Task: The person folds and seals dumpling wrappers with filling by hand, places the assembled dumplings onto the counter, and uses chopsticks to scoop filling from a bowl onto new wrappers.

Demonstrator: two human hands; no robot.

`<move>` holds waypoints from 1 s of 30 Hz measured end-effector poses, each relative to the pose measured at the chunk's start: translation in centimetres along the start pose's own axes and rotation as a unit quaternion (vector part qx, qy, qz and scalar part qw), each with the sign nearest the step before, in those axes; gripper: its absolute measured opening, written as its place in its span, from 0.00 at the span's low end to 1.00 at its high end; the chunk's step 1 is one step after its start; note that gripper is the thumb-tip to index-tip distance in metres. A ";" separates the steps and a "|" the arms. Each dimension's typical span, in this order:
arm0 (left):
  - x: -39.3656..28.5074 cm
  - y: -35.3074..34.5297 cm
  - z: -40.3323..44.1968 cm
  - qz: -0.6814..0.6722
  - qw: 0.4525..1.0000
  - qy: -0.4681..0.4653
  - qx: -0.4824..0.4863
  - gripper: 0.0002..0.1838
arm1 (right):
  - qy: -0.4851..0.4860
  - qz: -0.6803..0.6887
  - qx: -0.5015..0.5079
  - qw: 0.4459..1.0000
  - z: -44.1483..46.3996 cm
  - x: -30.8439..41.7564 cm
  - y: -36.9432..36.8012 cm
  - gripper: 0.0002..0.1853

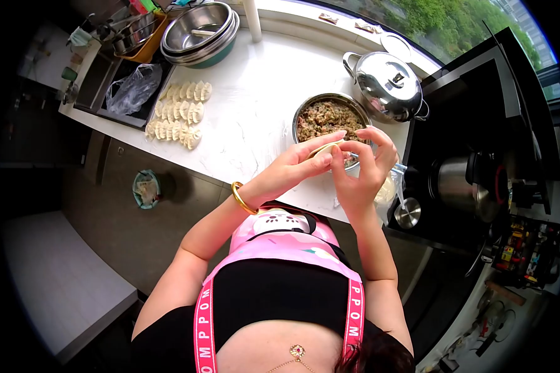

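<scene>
Just in front of the steel bowl (295, 128) of minced filling (330, 115), a pale dumpling (325, 149) is held between both hands. My left hand (302, 160), with a gold bangle at the wrist, is closed on it from the left, its thumb below and its fingers along the upper side. My right hand (362, 169) pinches the dumpling's right end between thumb and index finger, the other fingers raised. How far the dough's edge is sealed cannot be made out. Folded dumplings (179, 112) lie in rows farther left on the white counter (249, 99).
A lidded steel pot (389, 86) stands behind the bowl. Beside my right hand are a plastic bag (389, 189) and a small round metal dish (407, 213). Stacked basins (199, 34) and a sink (158, 78) are at the left; the dark stove (451, 130) is at the right.
</scene>
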State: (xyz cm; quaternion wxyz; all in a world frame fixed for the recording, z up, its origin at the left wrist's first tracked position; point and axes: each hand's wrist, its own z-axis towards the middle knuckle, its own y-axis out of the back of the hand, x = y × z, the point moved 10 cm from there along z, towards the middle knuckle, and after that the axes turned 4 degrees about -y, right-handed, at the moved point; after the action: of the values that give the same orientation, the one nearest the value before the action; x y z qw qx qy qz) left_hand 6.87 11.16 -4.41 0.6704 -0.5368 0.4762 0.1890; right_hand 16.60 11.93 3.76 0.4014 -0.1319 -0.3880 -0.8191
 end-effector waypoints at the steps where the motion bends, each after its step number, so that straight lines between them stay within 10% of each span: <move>1: 0.2 0.2 0.0 -0.005 1.000 0.000 -0.008 0.31 | 0.003 -0.009 0.000 1.000 0.0 0.1 0.0 0.07; 24: -0.8 0.4 0.4 -0.016 1.000 -0.021 -0.011 0.25 | -0.058 0.121 -0.010 0.991 -0.7 -1.9 -0.3 0.16; 27: -1.3 0.8 0.4 0.000 0.999 -0.037 0.004 0.25 | -0.125 0.213 0.019 0.969 -1.9 -3.6 -1.3 0.24; 30: -1.5 0.9 0.4 0.044 0.997 -0.051 0.026 0.25 | -0.294 0.494 0.127 0.809 -3.8 -5.1 -5.2 0.27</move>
State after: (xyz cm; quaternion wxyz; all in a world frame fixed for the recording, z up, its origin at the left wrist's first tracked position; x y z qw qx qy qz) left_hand 5.64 12.25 -3.67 0.6990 -0.4872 0.4690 0.2326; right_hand 16.26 13.92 -4.23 0.6315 -0.4880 -0.4709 -0.3759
